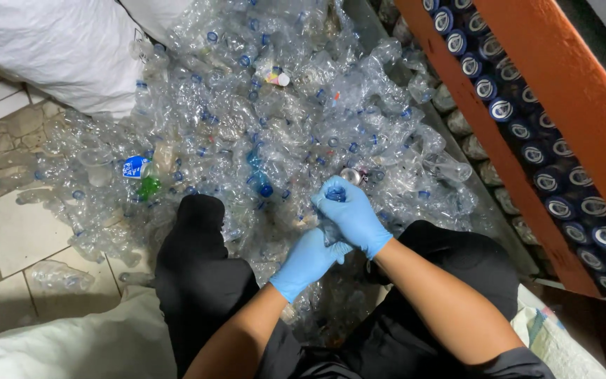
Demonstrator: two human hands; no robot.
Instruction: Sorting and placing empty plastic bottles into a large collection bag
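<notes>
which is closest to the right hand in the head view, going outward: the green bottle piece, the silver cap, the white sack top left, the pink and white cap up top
From the right hand:
1. Silver cap, just above the fingertips.
2. Pink and white cap, higher in the pile, slightly left.
3. Green bottle piece, off to the left near the pile's edge.
4. White sack, far top left corner.

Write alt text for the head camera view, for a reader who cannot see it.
Seen from above, a seated person in blue gloves grips a crushed clear plastic bottle with both hands, the right hand over its blue cap end and the left hand below. A large pile of crushed clear bottles covers the tiled floor ahead, with white sacks at left.
</notes>
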